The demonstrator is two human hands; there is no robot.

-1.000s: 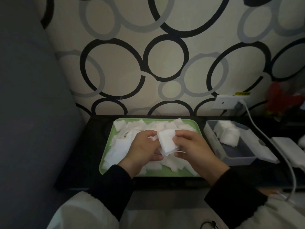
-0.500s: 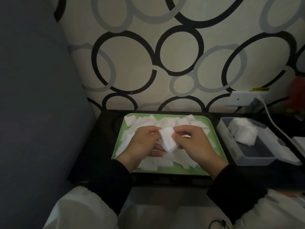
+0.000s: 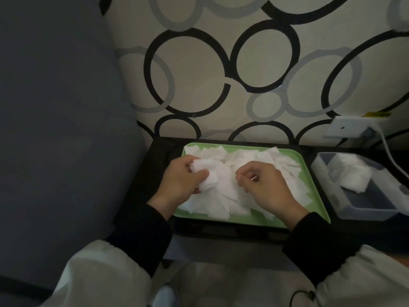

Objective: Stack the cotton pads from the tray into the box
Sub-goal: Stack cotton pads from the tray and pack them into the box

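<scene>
The left hand [image 3: 181, 180] grips a small bunch of cotton pads [image 3: 204, 171], fingers and thumb curled round it. The right hand [image 3: 265, 189] is just beside it, fingers curled down onto the loose pile beneath both hands in the green tray [image 3: 254, 220]. Half a second ago both hands held one pad between them; now they are apart. Whether the right fingertips pinch a pad cannot be told. The box [image 3: 365, 214], to the right of the right hand, holds a few pads; its far side is cut off.
</scene>
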